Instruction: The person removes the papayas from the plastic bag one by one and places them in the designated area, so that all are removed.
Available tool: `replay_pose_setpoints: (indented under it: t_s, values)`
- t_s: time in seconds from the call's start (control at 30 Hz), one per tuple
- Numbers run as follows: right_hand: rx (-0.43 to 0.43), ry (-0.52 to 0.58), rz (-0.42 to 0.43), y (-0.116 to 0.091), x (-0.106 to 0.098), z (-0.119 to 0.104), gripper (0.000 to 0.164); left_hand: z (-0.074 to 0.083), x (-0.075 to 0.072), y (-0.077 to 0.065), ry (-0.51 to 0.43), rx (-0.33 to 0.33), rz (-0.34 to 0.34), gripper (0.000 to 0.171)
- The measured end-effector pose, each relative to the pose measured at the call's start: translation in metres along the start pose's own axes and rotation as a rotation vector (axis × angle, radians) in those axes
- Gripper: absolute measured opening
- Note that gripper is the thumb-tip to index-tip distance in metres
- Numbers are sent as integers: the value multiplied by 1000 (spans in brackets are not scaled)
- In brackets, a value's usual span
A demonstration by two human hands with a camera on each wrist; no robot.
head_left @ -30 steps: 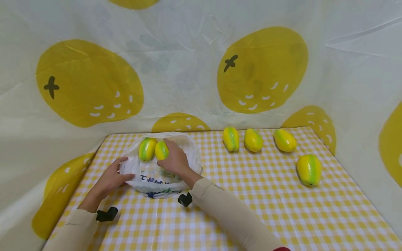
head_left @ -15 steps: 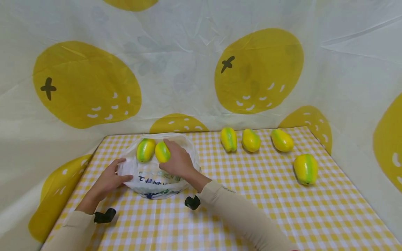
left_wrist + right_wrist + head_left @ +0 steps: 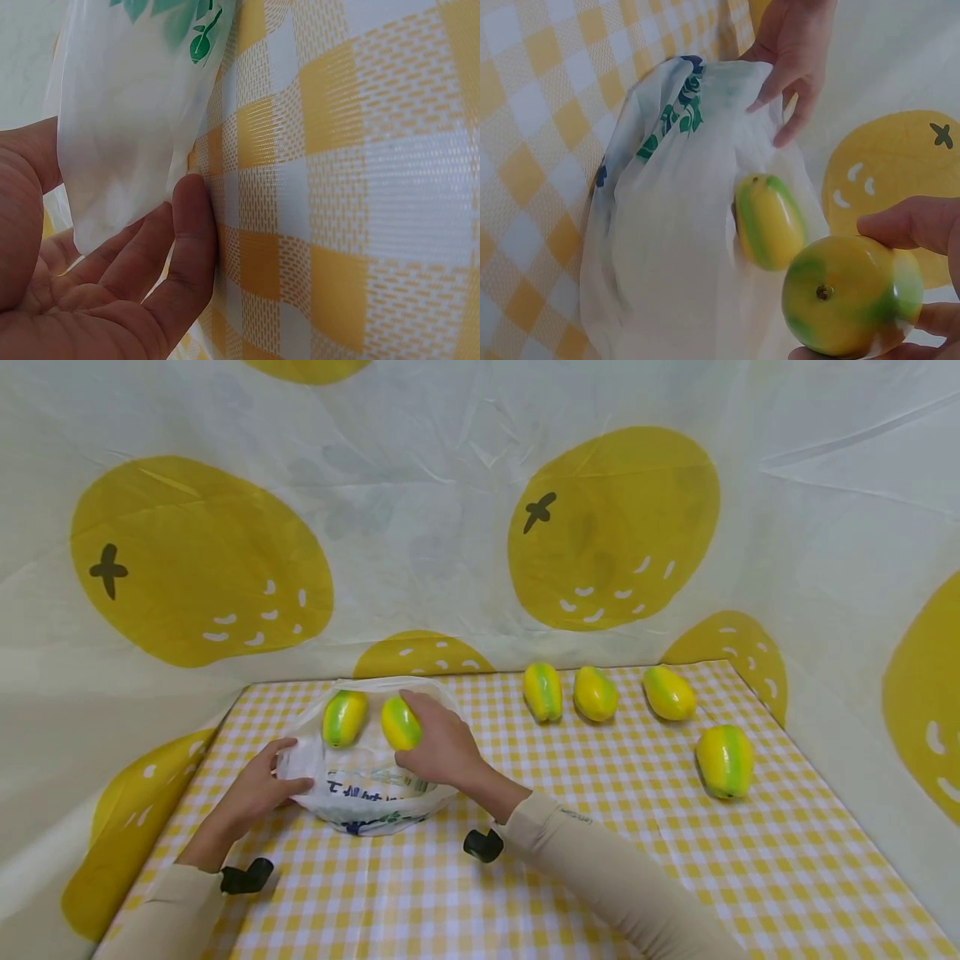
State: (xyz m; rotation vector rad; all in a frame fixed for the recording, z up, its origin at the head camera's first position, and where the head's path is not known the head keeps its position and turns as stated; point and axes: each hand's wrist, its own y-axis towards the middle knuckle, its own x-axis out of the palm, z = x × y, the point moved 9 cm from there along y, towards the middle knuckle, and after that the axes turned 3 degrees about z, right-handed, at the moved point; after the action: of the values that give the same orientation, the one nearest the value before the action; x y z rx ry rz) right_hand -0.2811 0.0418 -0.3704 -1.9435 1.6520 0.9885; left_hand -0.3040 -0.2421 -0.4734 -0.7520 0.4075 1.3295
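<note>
A white plastic bag (image 3: pixel 367 814) with printed lettering lies on the table, its mouth spread wide. My left hand (image 3: pixel 258 787) holds the bag's left rim between thumb and fingers; in the left wrist view, the thin plastic (image 3: pixel 120 150) hangs between them. My right hand (image 3: pixel 442 742) grips a glossy yellow papaya (image 3: pixel 401 723) with a green stripe, over the bag's opening. In the right wrist view that papaya (image 3: pixel 840 296) shows its stem end, with thumb and fingers around it. Another papaya (image 3: pixel 345 719) rests inside the bag, to the left, apart from the held one.
Toward the back right, three papayas stand in a loose row: one ribbed papaya (image 3: pixel 542 692), a middle papaya (image 3: pixel 596 694) and a right papaya (image 3: pixel 670 693). A further papaya (image 3: pixel 725 762) sits nearer. A fruit-print curtain (image 3: pixel 420 527) hangs behind the checked tablecloth (image 3: pixel 570 827).
My right hand has shifted slightly right with the papaya, widening the gap to the papaya in the bag. My left hand keeps its hold on the rim. The head view has turned slightly.
</note>
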Motion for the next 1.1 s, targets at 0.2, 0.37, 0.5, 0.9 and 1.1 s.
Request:
replay_pose_setpoints:
  t_s: [0.2, 0.37, 0.5, 0.9, 1.1]
  values:
    - [-14, -15, 8, -4, -12, 5, 85, 2, -1, 0, 13, 14, 0, 96]
    - [-2, -9, 33, -7, -21, 12, 85, 2, -2, 0, 25, 12, 0, 96]
    - [6, -11, 32, -10, -25, 17, 86, -1, 0, 0, 23, 6, -2, 96]
    - [20, -7, 57, -18, -37, 30, 84, 1, -2, 3, 16, 24, 2, 95]
    - [35, -26, 66, -23, -42, 38, 84, -1, -1, 2, 9, 29, -5, 97]
